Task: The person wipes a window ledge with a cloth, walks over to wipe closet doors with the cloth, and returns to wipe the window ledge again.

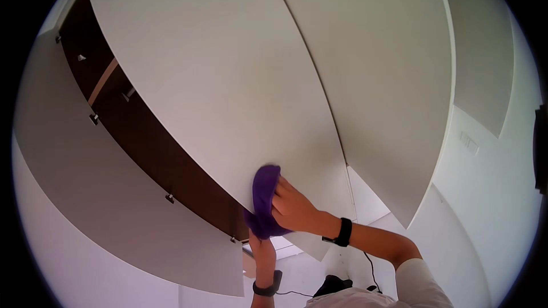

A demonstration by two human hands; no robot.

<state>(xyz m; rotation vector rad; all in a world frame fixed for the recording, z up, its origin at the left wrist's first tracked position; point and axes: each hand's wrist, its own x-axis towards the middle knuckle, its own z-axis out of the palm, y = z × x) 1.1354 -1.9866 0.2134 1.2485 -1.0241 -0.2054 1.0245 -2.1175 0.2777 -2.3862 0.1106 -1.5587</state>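
1. White fabric, one sleeve point(422, 285), showed nearest, at the lower right; two black wristbands point(345, 232) circled the wrists.
2. The right hand point(294, 211) had its fingers closed together on one purple cloth point(264, 194) at lower centre, likely keeping it against the pale panel point(211, 80). The left hand point(255, 242) met it below; its grip I couldn't tell.
3. Four hinges point(169, 198) lined the grey door point(137, 211) at left, presumably carrying it.

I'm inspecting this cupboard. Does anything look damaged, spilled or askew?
Nothing clearly stands out: no spill or breakage shows. The white panel looks bowed and slanted, but that is probably the wide lens and tilted camera. Its dim patches look more like shadow than dirt; the purple cloth covers part of its edge.
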